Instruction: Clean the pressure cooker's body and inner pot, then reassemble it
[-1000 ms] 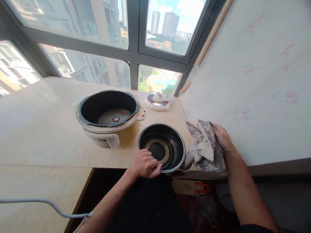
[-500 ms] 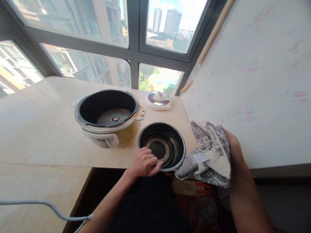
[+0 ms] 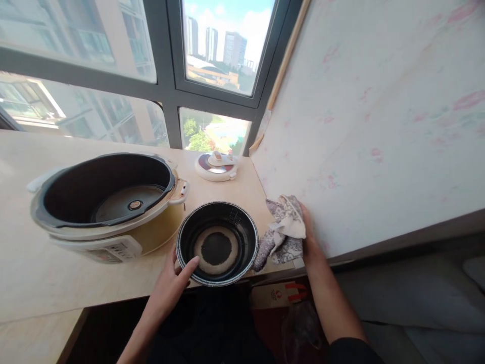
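A black inner pot (image 3: 217, 253) with a pale ring on its bottom stands at the front edge of the wooden counter. My left hand (image 3: 176, 270) grips its left front side, thumb over the rim and fingers along the outer wall, partly hidden. To the right of the pot, my right hand (image 3: 307, 227) holds a bunched grey and white cloth (image 3: 286, 232); most of its fingers are behind the cloth. The open cooker body (image 3: 159, 230), white and gold with a dark inside, sits to the left of the pot.
A white lid (image 3: 215, 169) with a handle lies on the counter (image 3: 151, 283) behind the pot, near the window. A flowered wall (image 3: 359, 126) rises close on the right. Below the counter edge are a paper bag (image 3: 271, 296) with red handles and a clear plastic bag (image 3: 301, 326).
My left hand has moved from over the pot's front to its left side and taken hold of the rim. The cloth has shifted with my right hand. The view has turned to the right.
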Action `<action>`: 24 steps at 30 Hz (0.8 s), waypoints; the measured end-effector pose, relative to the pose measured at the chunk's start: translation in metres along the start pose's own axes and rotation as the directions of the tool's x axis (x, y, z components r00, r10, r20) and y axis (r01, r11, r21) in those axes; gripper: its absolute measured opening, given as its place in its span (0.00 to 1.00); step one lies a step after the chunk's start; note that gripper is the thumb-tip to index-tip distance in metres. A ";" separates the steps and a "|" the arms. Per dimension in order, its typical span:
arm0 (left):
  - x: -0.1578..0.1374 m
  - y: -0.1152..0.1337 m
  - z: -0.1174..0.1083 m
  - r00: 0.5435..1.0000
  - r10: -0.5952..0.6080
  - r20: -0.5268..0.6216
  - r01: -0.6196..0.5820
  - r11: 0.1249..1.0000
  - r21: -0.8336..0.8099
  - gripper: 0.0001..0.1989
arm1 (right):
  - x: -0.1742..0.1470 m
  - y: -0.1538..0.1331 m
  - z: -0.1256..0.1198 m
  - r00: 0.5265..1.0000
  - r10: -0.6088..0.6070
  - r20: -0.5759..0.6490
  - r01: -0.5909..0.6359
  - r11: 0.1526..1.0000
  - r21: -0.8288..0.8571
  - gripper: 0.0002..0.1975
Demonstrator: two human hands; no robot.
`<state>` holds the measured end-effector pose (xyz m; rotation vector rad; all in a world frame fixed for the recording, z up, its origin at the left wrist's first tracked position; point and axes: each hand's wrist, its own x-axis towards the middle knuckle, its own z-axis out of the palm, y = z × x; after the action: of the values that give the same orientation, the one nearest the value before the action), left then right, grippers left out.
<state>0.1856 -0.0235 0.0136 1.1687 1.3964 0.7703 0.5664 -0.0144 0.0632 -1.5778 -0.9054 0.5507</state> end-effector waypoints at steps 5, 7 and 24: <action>0.000 0.018 0.004 0.979 -0.170 0.110 0.181 0.979 -0.091 0.24 | 0.034 0.035 0.032 0.996 -0.028 0.088 0.045 0.979 -0.198 0.17; -0.003 0.028 0.007 0.977 -0.182 0.106 0.196 0.972 -0.132 0.25 | 0.033 0.053 0.047 0.988 0.004 0.154 0.035 0.968 -0.247 0.14; -0.055 0.065 -0.012 0.978 -0.103 0.181 0.171 0.894 -0.413 0.30 | -0.023 0.017 0.058 0.968 0.118 0.219 -0.127 0.991 0.027 0.28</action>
<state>0.1840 -0.0533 0.0943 0.7594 1.0950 0.8159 0.5128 0.0022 0.0314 -1.5639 -0.9566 0.8381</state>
